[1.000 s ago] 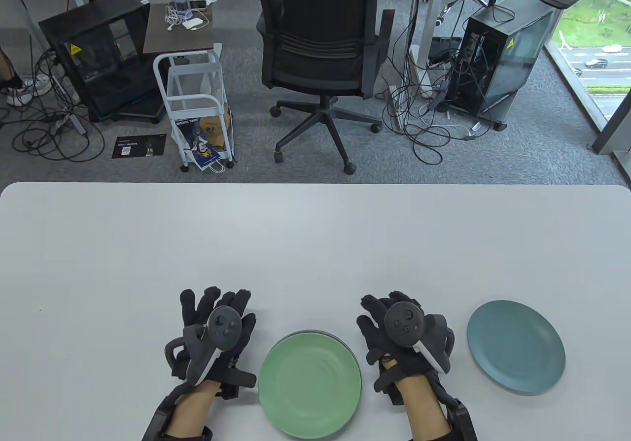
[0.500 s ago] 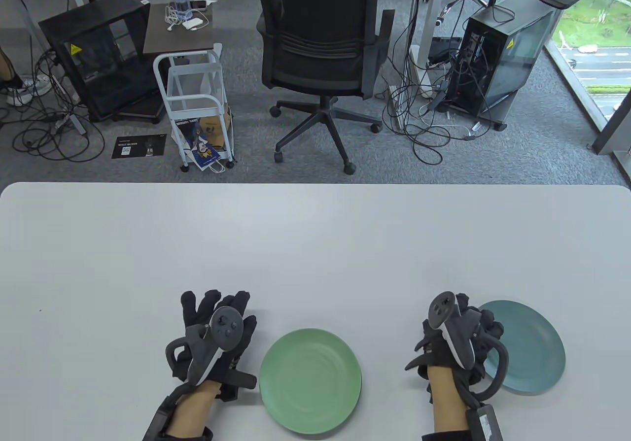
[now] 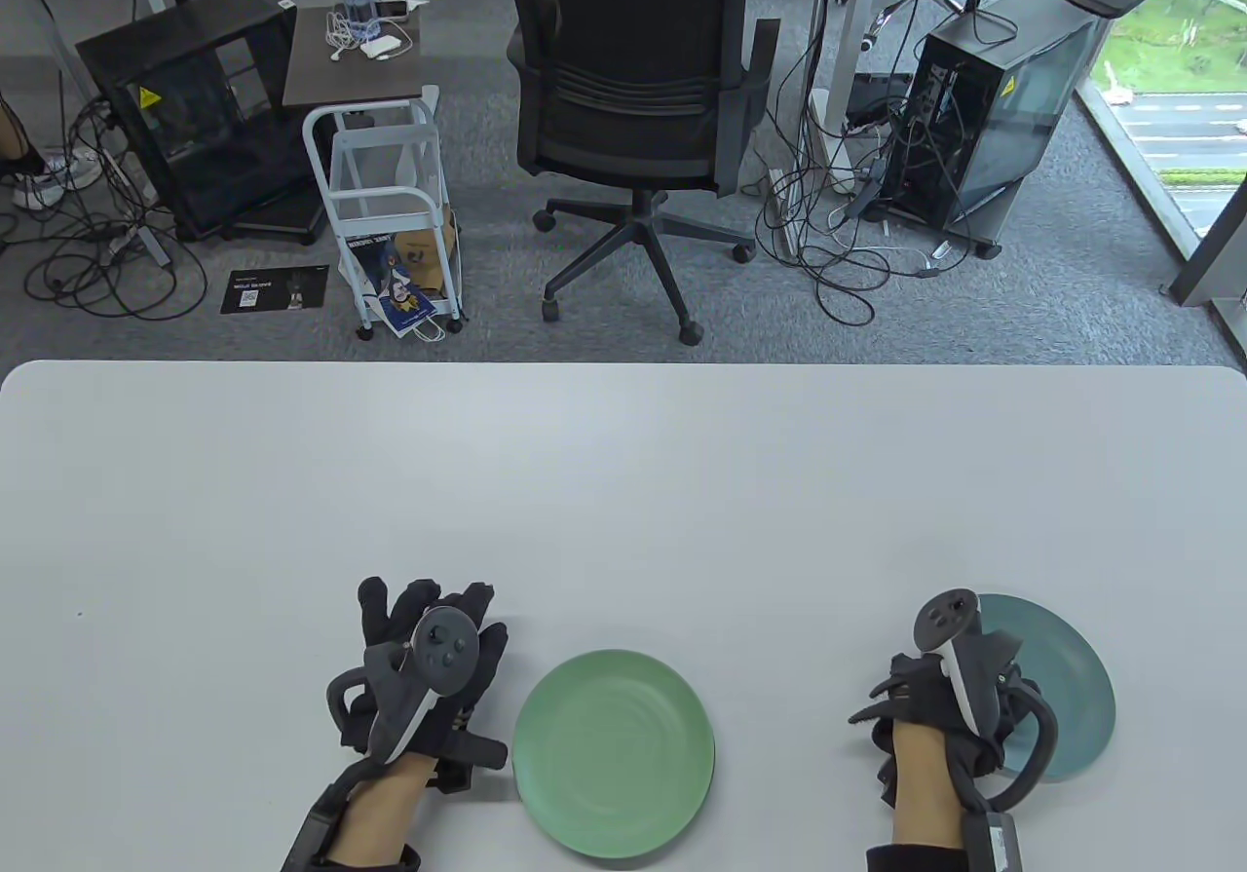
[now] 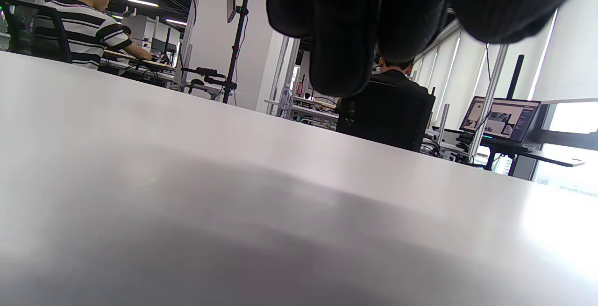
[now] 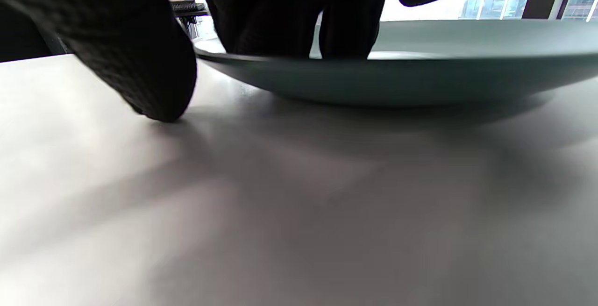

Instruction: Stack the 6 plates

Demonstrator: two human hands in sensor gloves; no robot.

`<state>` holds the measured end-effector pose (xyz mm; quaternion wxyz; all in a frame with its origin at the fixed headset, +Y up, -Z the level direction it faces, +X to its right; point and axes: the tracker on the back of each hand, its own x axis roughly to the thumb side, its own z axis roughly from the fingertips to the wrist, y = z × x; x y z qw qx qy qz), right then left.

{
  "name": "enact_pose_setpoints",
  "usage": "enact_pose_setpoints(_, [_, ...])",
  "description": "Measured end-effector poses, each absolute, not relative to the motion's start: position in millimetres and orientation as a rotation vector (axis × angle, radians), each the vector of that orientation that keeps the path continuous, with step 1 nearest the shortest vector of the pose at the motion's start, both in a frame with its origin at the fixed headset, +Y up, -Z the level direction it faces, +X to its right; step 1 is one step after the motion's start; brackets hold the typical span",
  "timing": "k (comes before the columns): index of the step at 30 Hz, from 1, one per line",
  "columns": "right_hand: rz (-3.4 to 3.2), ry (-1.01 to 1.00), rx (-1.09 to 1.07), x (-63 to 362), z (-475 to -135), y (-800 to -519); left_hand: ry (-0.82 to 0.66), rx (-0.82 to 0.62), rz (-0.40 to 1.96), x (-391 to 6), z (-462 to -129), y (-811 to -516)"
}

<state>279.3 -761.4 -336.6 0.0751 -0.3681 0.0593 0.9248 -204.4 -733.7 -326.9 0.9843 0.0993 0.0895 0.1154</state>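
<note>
A green plate [image 3: 614, 753] lies near the table's front edge, between my hands; what is under it hardly shows. A blue-grey plate [image 3: 1067, 687] lies flat on the table at the front right. My right hand [image 3: 979, 682] is turned on its side at this plate's left rim. In the right wrist view its fingers [image 5: 280, 16] rest on top of the rim of the blue-grey plate [image 5: 420, 77], and the thumb [image 5: 145, 72] touches the table beside the rim. My left hand [image 3: 429, 619] rests flat and empty on the table, left of the green plate, fingers [image 4: 345, 30] spread.
The white table [image 3: 623, 482] stretches far back and to both sides. Its far edge [image 3: 623, 363] runs across the middle of the table view. A black office chair [image 3: 633, 112] stands on the floor beyond it.
My right hand moved right from beside the green plate to the blue-grey plate, turned on its side, and set its fingers on the rim. The left hand and both plates stayed put.
</note>
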Motion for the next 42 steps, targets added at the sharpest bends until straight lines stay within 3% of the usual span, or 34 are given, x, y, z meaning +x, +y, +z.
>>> enact_pose_setpoints(14, [2.815, -0.073, -1.131, 282, -333, -761, 0.175, 0.215, 0.238, -204, -326, -731])
enact_pose_setpoints(20, [2.81, -0.281, -1.142, 282, -326, -752, 0.177, 0.215, 0.244, -205, -326, -732])
enact_pose_setpoints(24, [2.799, -0.545, -1.125, 280, -319, -745, 0.178, 0.214, 0.234, -205, -326, -732])
enact_pose_setpoints(42, [2.973, -0.81, -0.498, 202, -330, -735, 0.198, 0.19, 0.273, -209, -328, -734])
